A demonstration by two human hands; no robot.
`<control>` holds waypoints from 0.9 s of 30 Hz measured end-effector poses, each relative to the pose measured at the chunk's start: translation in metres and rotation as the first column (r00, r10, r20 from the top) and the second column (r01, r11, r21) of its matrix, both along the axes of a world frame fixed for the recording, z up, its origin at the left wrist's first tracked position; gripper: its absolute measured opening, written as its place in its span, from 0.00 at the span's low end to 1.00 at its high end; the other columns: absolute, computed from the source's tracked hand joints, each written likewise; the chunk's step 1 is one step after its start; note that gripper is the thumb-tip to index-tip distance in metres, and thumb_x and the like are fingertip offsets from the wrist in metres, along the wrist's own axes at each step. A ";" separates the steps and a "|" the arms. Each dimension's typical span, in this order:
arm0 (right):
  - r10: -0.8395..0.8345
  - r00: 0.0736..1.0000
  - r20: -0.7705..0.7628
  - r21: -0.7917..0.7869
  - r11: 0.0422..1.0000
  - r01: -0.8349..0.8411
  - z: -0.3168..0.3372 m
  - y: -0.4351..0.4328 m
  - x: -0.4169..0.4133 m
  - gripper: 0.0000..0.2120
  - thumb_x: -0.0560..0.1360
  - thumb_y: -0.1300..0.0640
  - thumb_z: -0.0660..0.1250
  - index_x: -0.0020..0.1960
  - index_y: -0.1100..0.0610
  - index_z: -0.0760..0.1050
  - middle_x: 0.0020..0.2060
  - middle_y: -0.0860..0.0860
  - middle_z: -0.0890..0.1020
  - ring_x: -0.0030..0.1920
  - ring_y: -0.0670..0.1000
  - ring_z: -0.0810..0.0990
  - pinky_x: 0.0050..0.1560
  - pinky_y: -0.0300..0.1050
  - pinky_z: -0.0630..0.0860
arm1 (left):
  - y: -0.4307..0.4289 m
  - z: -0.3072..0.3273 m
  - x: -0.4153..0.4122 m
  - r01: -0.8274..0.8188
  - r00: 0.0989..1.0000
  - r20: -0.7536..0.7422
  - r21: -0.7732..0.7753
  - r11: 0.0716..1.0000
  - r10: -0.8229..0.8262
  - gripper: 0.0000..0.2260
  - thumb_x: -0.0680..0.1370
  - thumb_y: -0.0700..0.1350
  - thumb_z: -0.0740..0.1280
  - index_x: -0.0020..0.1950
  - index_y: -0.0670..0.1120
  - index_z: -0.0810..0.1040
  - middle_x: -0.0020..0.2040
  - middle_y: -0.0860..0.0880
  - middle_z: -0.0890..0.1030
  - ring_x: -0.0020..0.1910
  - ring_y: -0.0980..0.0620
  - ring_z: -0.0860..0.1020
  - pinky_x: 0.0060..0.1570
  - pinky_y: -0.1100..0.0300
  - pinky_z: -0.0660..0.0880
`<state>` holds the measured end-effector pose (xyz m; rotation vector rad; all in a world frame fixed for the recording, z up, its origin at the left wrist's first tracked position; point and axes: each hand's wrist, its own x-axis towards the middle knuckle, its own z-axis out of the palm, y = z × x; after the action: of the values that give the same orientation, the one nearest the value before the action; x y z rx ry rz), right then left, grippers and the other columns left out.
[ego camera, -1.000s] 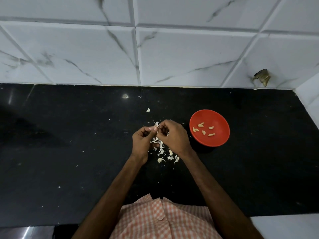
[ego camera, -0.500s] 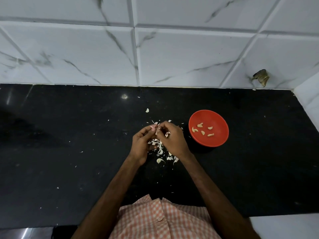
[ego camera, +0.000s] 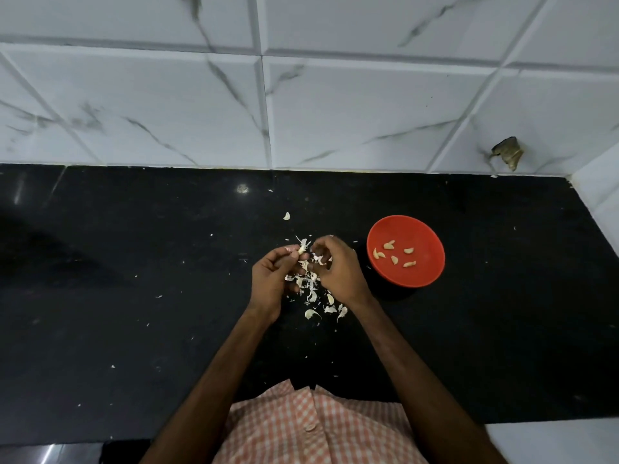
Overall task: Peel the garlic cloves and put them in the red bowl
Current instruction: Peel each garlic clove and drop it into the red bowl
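left hand (ego camera: 274, 279) pinches clove (ego camera: 302, 251), long axis roughly near-far | right hand (ego camera: 338, 272) curled just beside it, cannot tell if holding skin | bowl (ego camera: 428, 259) lies right, nearer right hand

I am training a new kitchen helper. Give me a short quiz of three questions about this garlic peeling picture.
1. How many peeled pale garlic cloves lie in the round red bowl?
2. Which hand pinches the partly peeled garlic clove? A) left hand B) right hand
3. True or false: the loose white garlic skins lie inside the bowl.
Key: 1. five; 2. A; 3. false.
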<state>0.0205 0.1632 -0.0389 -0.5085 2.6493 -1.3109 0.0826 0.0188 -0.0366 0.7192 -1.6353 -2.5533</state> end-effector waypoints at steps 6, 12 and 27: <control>-0.057 0.986 0.157 -0.279 0.955 0.099 0.006 -0.007 0.004 0.05 0.78 0.60 0.72 0.52 0.55 0.84 0.44 0.43 0.86 0.46 0.46 0.85 0.52 0.55 0.83 | 0.000 0.001 0.000 -0.027 0.998 -0.063 -0.222 0.975 0.013 0.03 0.79 0.37 0.71 0.52 0.40 0.81 0.42 0.42 0.85 0.36 0.50 0.81 0.25 0.62 0.74; -0.063 0.959 0.277 -0.350 0.922 0.162 -0.003 -0.008 0.006 0.02 0.77 0.57 0.73 0.48 0.55 0.84 0.44 0.50 0.87 0.50 0.52 0.85 0.54 0.63 0.81 | -0.001 -0.002 -0.002 -0.013 0.997 -0.077 -0.422 0.907 -0.021 0.04 0.78 0.41 0.73 0.50 0.41 0.83 0.42 0.45 0.87 0.33 0.44 0.80 0.27 0.58 0.75; -0.218 0.908 0.358 -0.248 0.915 0.317 0.000 -0.010 0.008 0.07 0.78 0.55 0.72 0.42 0.55 0.84 0.38 0.50 0.86 0.41 0.53 0.86 0.47 0.59 0.84 | 0.004 -0.003 0.000 -0.022 0.994 -0.090 -0.726 0.687 -0.062 0.03 0.78 0.42 0.74 0.49 0.44 0.85 0.43 0.55 0.86 0.42 0.61 0.83 0.44 0.69 0.77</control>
<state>0.0287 0.1529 -0.0385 0.0565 2.3165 -1.7236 0.0824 0.0228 -0.0394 0.4580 -2.3549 -1.6236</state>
